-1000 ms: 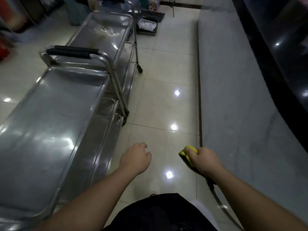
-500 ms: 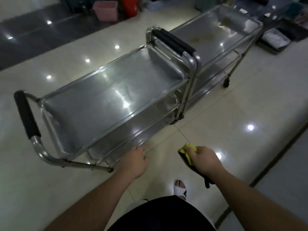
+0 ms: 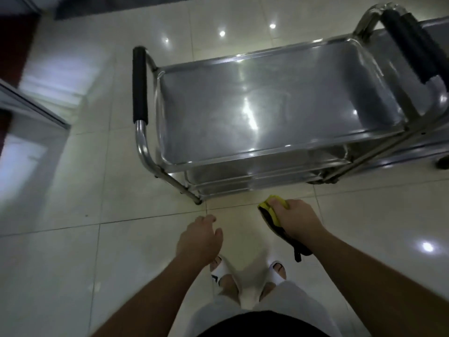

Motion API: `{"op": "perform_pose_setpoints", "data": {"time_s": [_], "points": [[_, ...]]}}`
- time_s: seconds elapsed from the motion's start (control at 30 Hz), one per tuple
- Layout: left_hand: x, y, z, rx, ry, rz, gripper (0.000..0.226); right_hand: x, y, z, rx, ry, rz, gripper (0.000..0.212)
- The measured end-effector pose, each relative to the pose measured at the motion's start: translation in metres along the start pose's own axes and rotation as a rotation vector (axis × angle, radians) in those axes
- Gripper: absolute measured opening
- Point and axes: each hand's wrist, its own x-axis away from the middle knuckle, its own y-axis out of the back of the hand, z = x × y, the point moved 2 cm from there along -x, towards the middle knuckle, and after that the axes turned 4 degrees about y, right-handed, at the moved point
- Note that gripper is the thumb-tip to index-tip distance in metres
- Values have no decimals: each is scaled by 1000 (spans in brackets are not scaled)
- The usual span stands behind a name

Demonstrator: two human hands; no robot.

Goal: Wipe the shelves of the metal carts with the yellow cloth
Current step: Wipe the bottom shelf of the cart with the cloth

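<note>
A steel cart (image 3: 264, 156) stands crosswise just ahead of me, its shiny top shelf bare and lower shelves showing under the near rim. A black grip (image 3: 140, 85) covers the handle at its left end. My right hand (image 3: 297, 221) grips a folded yellow cloth (image 3: 270, 208) with a dark underside, held in the air below the cart's near edge and apart from it. My left hand (image 3: 199, 239) hangs beside it with loosely curled fingers, holding nothing. A second cart (image 3: 413, 42) with a black handle abuts the first at the upper right.
Glossy beige floor tiles (image 3: 85, 181) spread to the left and in front of the cart. A metal door frame or threshold (image 3: 31, 105) runs along the left edge. My feet in white slippers (image 3: 220, 271) stand close to the cart's near side.
My view has swung left and down, so the near cart now lies straight ahead instead of angled away. Both hands keep their pose, the right still holding the cloth.
</note>
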Motion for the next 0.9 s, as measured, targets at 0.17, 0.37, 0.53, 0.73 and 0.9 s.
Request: {"op": "perform_pose_setpoints", "data": {"time_s": [0.17, 0.37, 0.53, 0.73, 0.9], "points": [[-22, -5, 40, 42, 104, -15, 47, -46, -50, 38, 3, 90, 95, 63], [-52, -22, 70, 140, 258, -83, 47, -105, -89, 53, 98, 210, 246, 64], [-103, -44, 94, 174, 296, -151, 47, -162, -114, 37, 160, 258, 242, 64], [-185, -97, 122, 225, 276, -185, 48, -245, -170, 14, 182, 236, 123, 63], [-251, -128, 155, 408, 307, -304, 64, -296, -209, 28, 263, 369, 72, 62]]}}
